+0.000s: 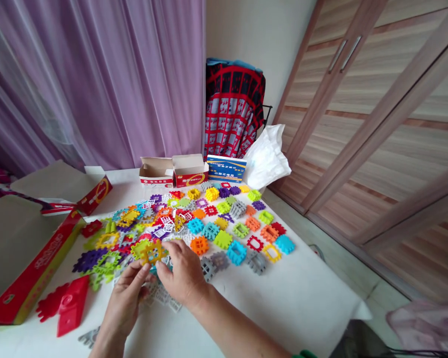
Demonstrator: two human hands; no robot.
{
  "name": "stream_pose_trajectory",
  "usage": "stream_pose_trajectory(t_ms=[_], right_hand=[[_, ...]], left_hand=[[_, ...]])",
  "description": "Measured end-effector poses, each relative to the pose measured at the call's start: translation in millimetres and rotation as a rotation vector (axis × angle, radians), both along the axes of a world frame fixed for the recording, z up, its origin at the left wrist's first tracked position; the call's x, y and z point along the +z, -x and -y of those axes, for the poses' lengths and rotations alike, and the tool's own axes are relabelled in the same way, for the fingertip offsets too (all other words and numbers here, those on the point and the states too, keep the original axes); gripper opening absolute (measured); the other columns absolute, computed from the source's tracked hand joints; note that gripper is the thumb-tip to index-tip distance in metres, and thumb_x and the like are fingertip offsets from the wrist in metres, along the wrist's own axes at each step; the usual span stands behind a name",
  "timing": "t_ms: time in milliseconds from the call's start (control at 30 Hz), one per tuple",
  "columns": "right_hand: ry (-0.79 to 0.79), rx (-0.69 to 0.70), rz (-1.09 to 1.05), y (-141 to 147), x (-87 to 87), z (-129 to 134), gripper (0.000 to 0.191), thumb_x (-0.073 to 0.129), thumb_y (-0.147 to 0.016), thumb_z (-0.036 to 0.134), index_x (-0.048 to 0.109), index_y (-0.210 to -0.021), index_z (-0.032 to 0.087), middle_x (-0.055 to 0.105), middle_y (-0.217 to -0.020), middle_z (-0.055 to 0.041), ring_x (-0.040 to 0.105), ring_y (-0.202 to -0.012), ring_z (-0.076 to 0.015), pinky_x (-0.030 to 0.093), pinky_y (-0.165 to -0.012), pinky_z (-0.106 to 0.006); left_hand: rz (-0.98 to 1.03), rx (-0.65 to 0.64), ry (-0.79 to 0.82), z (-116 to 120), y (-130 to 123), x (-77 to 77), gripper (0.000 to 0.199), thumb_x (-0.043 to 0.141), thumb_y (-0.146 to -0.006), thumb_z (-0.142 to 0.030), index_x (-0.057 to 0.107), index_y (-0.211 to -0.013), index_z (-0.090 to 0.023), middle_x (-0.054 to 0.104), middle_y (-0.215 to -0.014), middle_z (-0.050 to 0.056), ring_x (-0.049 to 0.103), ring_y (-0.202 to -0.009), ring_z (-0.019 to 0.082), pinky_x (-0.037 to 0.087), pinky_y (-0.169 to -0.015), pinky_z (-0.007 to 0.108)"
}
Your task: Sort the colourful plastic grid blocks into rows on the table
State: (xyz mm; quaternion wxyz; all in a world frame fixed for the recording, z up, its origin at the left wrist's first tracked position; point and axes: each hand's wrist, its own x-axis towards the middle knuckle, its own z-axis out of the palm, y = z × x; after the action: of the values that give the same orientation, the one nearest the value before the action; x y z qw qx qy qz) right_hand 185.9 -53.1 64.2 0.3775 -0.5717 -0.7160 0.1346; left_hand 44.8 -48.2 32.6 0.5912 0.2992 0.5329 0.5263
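Observation:
A yellow openwork building block [154,252] with notched edges is held up between my two hands, above the table's near middle. My left hand [128,288] pinches its lower left side, thumb on top. My right hand [182,271] grips its right side with thumb and fingers. Under and behind my hands lies a heap of mixed plastic blocks, with white lattice pieces [166,298] just below my fingers. An orange block [199,245] and a grey window-like block [207,268] lie to the right of my right hand.
A large open red carton [45,263] stands at the left, a red plastic piece [72,304] beside it. Small boxes [191,178], a blue box [227,169] and a white bag [268,156] line the back. Several blocks [236,252] spread over the white tablecloth [283,303].

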Motion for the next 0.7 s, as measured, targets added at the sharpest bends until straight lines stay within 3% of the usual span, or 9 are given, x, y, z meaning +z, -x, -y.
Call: stream_pose_trajectory(t_ms=[167, 433, 567, 700], right_hand=[[-0.001, 0.024, -0.091, 4, -1.1, 3, 0.040, 0.059, -0.083, 0.019, 0.061, -0.123, 0.016, 0.066, -0.116, -0.0119, 0.062, -0.108, -0.0226, 0.052, -0.095, -0.037], [0.129, 0.121, -0.218, -19, 5.1, -9, 0.038, 0.057, -0.082, 0.019, 0.064, -0.119, 0.018, 0.069, -0.113, -0.0094, 0.067, -0.085, -0.0166, 0.055, -0.087, -0.033], [0.250, 0.156, -0.300, -28, 10.0, -13, 0.034, 0.058, -0.080, 0.021, 0.067, -0.113, 0.019, 0.070, -0.112, -0.0078, 0.067, -0.081, -0.0150, 0.056, -0.080, -0.030], [0.282, 0.135, -0.301, -27, 11.1, -7, 0.045, 0.066, -0.075, 0.026, 0.064, -0.119, 0.019, 0.069, -0.109, -0.0070, 0.066, -0.082, -0.0158, 0.055, -0.082, -0.033]], left_hand=[[-0.049, -0.052, -0.033, 0, 5, 0.1, 0.059, 0.088, -0.044, -0.057, 0.061, -0.082, -0.021, 0.063, -0.062, -0.003, 0.055, -0.054, 0.012, 0.035, -0.041, 0.017], [-0.240, -0.188, -0.137, 8, 0, 15.5, 0.060, 0.073, -0.060, -0.070, 0.065, -0.087, -0.018, 0.065, -0.059, 0.001, 0.051, -0.046, 0.012, 0.042, -0.046, 0.024], [-0.305, -0.237, -0.171, 11, -3, 18.1, 0.052, 0.065, -0.069, -0.068, 0.065, -0.083, -0.018, 0.066, -0.060, 0.002, 0.053, -0.045, 0.014, 0.043, -0.048, 0.027], [-0.332, -0.282, -0.216, 12, -1, 17.9, 0.051, 0.062, -0.074, -0.064, 0.069, -0.091, -0.017, 0.067, -0.062, 0.002, 0.053, -0.048, 0.014, 0.044, -0.050, 0.026]])
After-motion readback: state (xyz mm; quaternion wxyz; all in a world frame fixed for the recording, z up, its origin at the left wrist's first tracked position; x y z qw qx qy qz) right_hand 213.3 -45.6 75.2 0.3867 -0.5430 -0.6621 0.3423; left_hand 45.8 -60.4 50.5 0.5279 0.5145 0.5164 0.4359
